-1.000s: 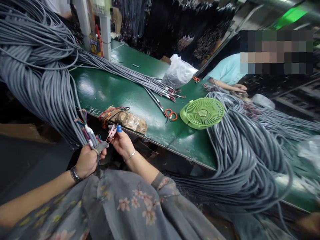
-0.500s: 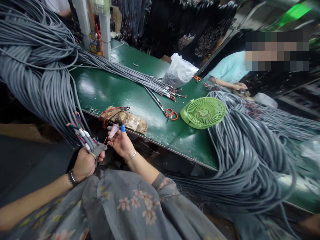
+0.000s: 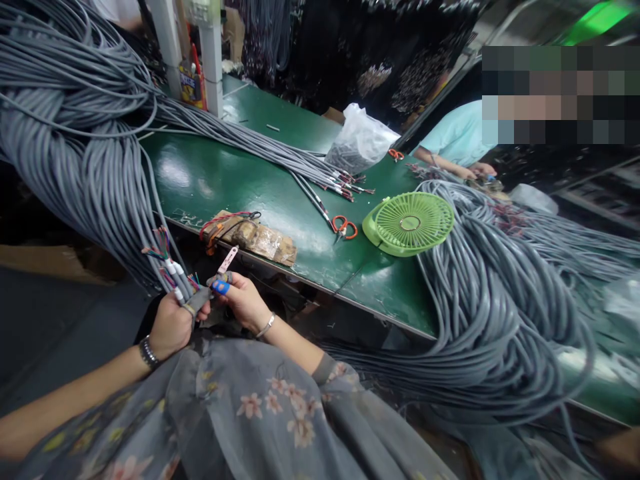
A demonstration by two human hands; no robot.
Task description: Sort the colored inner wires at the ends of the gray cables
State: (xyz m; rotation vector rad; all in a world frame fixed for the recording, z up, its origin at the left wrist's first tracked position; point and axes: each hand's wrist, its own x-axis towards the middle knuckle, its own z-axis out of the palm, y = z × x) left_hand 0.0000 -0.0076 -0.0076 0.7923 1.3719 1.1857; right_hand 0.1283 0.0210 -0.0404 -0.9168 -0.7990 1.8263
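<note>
My left hand (image 3: 173, 328) is closed around several grey cables (image 3: 186, 283). Their ends point up, with white bands and thin coloured wires (image 3: 163, 243) fanning out. A grey piece with a yellowish band (image 3: 197, 301) lies across the left thumb; I cannot tell if it is a finger wrap or cable. Close beside it, my right hand (image 3: 246, 301) pinches a small flat pinkish-white tool (image 3: 229, 261) with dark spots, which sticks up past the fingers. Blue tape (image 3: 221, 287) covers one right digit. Whether a wire is also in that pinch is hidden.
On the green table (image 3: 240, 180) are a taped cardboard block (image 3: 267, 243), orange-handled scissors (image 3: 344, 228), a green fan (image 3: 410, 223) and a plastic bag (image 3: 361, 140). Thick grey cable coils (image 3: 100, 153) hang left, more coils (image 3: 480, 300) right. A co-worker's hands (image 3: 477, 172) handle wires across the table.
My right hand has turned and closed in towards the left hand; its blue-taped digit, raised before, now presses down. The pinkish-white tool now points up. The left hand is nearly still.
</note>
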